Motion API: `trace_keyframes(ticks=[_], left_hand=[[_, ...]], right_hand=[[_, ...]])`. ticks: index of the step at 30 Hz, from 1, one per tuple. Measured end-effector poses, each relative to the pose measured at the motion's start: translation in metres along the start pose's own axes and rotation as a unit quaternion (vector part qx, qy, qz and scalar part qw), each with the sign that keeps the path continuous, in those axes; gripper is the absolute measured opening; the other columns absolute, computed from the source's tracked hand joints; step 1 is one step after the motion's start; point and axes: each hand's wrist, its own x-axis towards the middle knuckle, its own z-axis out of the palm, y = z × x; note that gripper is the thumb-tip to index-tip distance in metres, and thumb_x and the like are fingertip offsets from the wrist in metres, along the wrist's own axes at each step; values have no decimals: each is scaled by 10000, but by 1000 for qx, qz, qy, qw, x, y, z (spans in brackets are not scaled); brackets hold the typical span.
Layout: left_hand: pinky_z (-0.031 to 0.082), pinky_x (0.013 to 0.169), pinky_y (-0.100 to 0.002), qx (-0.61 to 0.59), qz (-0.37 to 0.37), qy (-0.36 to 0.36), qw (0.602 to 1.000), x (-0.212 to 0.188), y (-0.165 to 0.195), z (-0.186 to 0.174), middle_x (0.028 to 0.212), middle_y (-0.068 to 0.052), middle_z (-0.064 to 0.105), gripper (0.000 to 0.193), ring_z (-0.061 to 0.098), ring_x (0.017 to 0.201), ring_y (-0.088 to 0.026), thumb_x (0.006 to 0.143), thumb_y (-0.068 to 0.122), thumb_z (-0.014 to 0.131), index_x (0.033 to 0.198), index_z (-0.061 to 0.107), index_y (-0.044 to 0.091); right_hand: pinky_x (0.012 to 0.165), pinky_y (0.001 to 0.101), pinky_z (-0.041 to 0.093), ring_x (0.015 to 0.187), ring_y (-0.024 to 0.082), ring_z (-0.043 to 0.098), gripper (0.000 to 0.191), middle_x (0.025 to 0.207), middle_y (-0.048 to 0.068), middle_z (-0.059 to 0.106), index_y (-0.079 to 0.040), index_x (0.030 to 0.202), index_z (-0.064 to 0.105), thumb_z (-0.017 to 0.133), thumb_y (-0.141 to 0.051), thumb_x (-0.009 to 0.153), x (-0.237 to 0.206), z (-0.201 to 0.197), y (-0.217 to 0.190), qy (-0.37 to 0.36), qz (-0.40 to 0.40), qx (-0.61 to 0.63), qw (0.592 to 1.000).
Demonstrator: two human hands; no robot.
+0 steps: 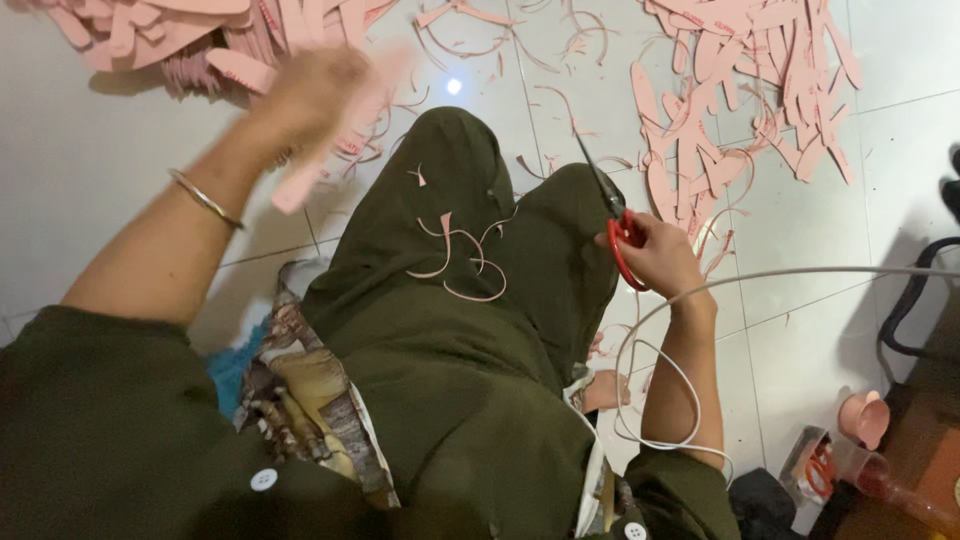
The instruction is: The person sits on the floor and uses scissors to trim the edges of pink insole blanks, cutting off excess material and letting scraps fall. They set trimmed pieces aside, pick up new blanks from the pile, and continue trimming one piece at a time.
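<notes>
My left hand (305, 95) is raised over the floor at upper left, blurred by motion, holding a long pink insole-shaped foam piece (345, 130). A thin metal bangle (205, 198) circles that wrist. My right hand (655, 255) rests by my right knee, its fingers through the red handles of a pair of scissors (612, 215) whose dark blades point up and away. Thin curled pink trimmings (462, 250) lie on my dark green trousers.
A heap of pink cut pieces (180, 35) lies at the upper left on the white tiled floor, another spread (740, 90) at the upper right. A white cable (700, 290) loops past my right arm. A pink cup (865, 418) and a chair leg stand at right.
</notes>
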Motion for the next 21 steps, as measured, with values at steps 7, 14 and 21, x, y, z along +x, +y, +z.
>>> trace_keyframes(ticks=[7, 14, 21], left_hand=[[237, 1093, -665, 288, 13, 272, 918, 26, -63, -23, 1469, -435, 427, 628, 353, 1355, -613, 925, 159, 751, 1441, 527, -120], [103, 1186, -681, 184, -292, 24, 938, 35, -37, 89, 1689, -196, 115, 797, 74, 1549, -437, 947, 519, 584, 1613, 308, 181], [22, 1185, -726, 274, -233, 111, 927, 11, -48, 117, 1707, -216, 174, 779, 70, 1575, -436, 1015, 596, 542, 1635, 392, 149]], right_hand=[[652, 386, 491, 676, 261, 637, 461, 746, 117, 675, -31, 1013, 727, 826, -429, 804, 41, 12, 44, 103, 64, -41, 992], [676, 431, 522, 760, 315, 677, 492, 846, 143, 707, -21, 1075, 722, 848, -370, 752, 115, 22, 48, 130, -44, -47, 989], [749, 428, 542, 809, 324, 693, 425, 888, 158, 734, -42, 1041, 749, 826, -358, 769, 165, 40, 29, -126, -37, -110, 985]])
